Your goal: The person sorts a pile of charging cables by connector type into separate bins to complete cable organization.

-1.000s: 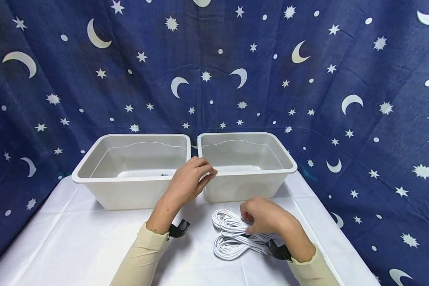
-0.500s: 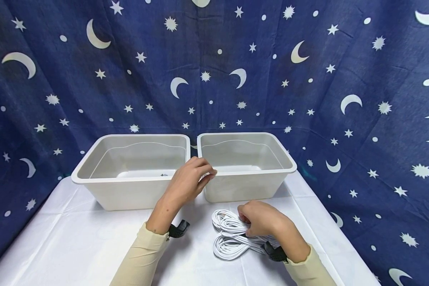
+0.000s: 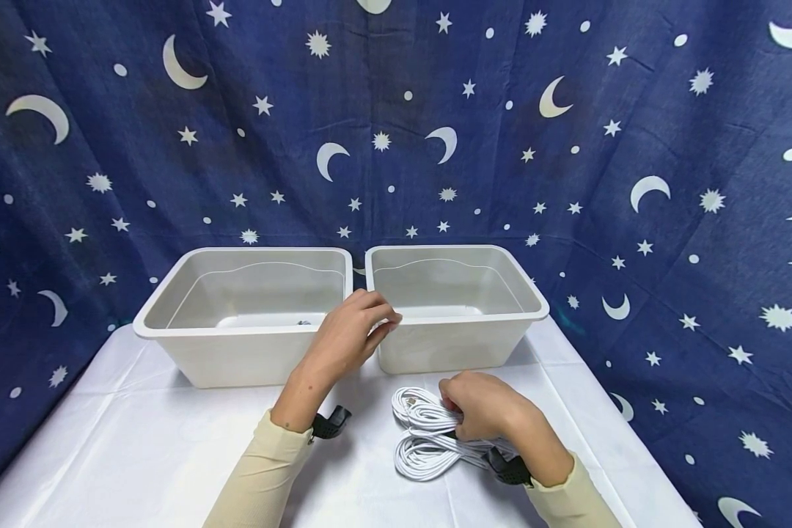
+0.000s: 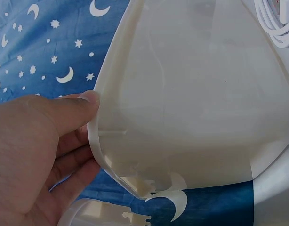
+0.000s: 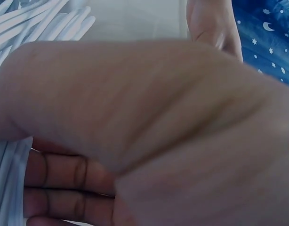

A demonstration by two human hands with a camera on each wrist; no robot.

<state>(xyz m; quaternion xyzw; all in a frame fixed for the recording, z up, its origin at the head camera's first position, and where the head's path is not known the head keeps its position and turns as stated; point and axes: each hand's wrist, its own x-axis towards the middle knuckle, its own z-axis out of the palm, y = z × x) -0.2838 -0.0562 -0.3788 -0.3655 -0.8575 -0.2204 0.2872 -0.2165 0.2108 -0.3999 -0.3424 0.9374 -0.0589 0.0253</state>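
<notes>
A coiled white cable [image 3: 424, 456], bundled in several loops, lies on the table in front of the right bin. My right hand [image 3: 488, 405] grips the bundle from above; in the right wrist view the thumb and curled fingers close on the white strands [image 5: 10, 181]. My left hand [image 3: 351, 330] pinches the rim of the right grey bin [image 3: 449, 346] at its near left corner. In the left wrist view the thumb presses the bin's rim [image 4: 93, 136] on one side and the fingers lie on the other. The cable's far end is hidden under my right hand.
A matching left grey bin [image 3: 244, 361] stands beside the right one, with a small dark item [image 3: 303, 323] on its floor. Both rest on a white-clothed table [image 3: 171, 447]. A blue curtain [image 3: 396, 132] with moons and stars hangs behind and to the right.
My right hand has moved slightly left and closed on the cable bundle, then stayed there. The left hand and both bins have not moved.
</notes>
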